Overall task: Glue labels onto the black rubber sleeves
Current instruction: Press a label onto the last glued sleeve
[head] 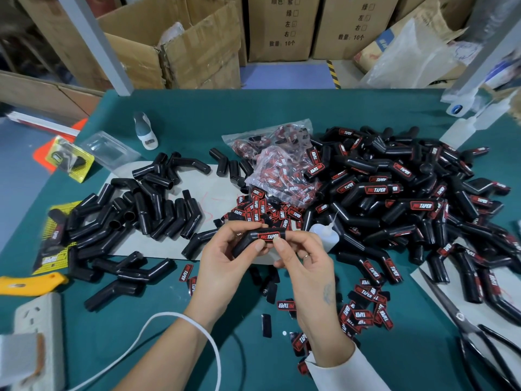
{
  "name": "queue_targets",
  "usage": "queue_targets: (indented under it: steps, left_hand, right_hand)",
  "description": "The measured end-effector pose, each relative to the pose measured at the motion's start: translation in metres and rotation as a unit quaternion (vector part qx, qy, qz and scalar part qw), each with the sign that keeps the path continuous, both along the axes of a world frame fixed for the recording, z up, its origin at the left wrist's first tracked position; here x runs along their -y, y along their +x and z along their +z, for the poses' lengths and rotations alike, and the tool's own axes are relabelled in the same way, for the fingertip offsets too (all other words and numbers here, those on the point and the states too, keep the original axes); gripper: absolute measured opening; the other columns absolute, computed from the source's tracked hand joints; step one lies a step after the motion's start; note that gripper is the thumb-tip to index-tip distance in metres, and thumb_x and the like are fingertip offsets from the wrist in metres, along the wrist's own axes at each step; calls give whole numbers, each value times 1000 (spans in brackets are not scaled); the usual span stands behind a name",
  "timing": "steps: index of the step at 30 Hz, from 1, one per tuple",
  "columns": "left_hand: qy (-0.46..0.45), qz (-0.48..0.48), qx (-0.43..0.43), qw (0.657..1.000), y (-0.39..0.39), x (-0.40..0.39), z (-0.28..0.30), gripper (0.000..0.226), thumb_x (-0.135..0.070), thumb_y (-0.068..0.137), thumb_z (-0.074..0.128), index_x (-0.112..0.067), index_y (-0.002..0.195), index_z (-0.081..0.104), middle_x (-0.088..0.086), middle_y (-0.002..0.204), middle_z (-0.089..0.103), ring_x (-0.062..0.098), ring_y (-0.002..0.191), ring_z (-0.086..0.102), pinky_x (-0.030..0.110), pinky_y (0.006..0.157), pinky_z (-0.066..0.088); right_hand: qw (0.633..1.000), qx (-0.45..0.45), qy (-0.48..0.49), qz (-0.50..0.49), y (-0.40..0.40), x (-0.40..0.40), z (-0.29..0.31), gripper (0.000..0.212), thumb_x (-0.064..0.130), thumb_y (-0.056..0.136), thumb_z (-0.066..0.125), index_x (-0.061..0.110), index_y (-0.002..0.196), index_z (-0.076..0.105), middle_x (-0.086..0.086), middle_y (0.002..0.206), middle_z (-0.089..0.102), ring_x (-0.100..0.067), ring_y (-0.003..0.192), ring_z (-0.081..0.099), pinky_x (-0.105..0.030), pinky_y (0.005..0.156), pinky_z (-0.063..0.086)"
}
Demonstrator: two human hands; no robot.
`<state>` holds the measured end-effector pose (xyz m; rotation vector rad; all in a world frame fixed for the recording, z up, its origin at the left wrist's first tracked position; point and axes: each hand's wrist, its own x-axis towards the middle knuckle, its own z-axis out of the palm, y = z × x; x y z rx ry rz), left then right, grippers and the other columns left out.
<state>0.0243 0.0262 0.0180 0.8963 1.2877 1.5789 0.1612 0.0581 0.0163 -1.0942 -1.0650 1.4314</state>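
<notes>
Pinching sleeve (pixel 255 240) w/ both hands: left hand (pixel 225 256) steadies it, right hand (pixel 300 258) thumb presses label (pixel 268 236) so glue bonds.

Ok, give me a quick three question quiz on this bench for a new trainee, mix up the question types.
1. True or false: the sleeve in the hands already carries a label.
2. Which pile holds labelled sleeves: A, the left pile, or B, the right pile?
3. Fill in: the loose labels spill from a clear plastic ____.

Key: 1 true. 2 B. 3 bag. Both the left hand and the right hand pinch the sleeve.
</notes>
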Motion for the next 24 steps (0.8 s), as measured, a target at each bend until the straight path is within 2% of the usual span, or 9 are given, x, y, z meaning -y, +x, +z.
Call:
queue_targets:
  steps: [2, 4, 9, 14, 18, 21, 24]
  left_hand:
    - [-2, -5, -33, 999, -2, 0, 0, 25, 3, 91, 72, -10, 112, 70, 4, 109, 77, 18, 97, 75, 25, 87, 58]
    - [3, -18, -63, 998, -4, 0, 1, 26, 5, 92, 72, -11, 112, 70, 2, 113, 76, 16, 103, 73, 21, 89, 56]
    - [11, -24, -65, 998, -4, 1, 6, 24, -7, 88, 75, -21, 107, 72, 4, 116, 75, 16, 107, 71, 21, 91, 54]
    - [15, -14, -34, 999, -2, 0, 4, 23, 0, 91, 74, -18, 105, 73, 5, 109, 75, 14, 93, 73, 23, 79, 59]
    - [31, -14, -49, 998, -4, 0, 3, 23, -11, 90, 76, -26, 104, 67, 4, 113, 73, 17, 100, 69, 26, 72, 59]
    - [46, -24, -61, 997, -6, 0, 1, 21, -17, 89, 73, -24, 101, 58, 5, 115, 72, 16, 93, 67, 28, 62, 56]
    - [61, -34, -93, 993, -7, 1, -1, 17, -17, 90, 73, -26, 95, 58, 5, 117, 69, 15, 87, 66, 29, 58, 53]
  right_hand:
    - [1000, 4, -7, 8, 0, 0, -1, 14, 31, 85, 84, 26, 97, 81, 1, 98, 61, -16, 82, 61, -20, 67, 54]
    - [1000, 3, -14, 10, 1, 0, -1, 18, 31, 82, 83, 20, 97, 81, -1, 93, 57, -15, 75, 56, -18, 65, 51]
    - [1000, -8, -11, 10, 1, 0, -2, 19, 28, 80, 82, 14, 93, 81, -2, 89, 57, -12, 64, 53, -17, 63, 48]
    - [999, -14, -18, 26, 0, 0, -2, 17, 29, 79, 82, 16, 90, 82, -3, 90, 58, -14, 65, 53, -19, 63, 48]
    - [998, -28, -34, 41, 0, 0, -2, 16, 27, 81, 80, 15, 92, 81, -5, 88, 60, -14, 66, 54, -20, 62, 49]
    - [996, -37, -54, 60, 0, 1, -2, 13, 28, 85, 81, 17, 94, 80, 0, 75, 60, -13, 62, 53, -18, 59, 47]
    - [995, -43, -63, 65, 0, 1, -2, 13, 32, 85, 81, 20, 89, 78, 8, 69, 63, -12, 59, 52, -16, 58, 46]
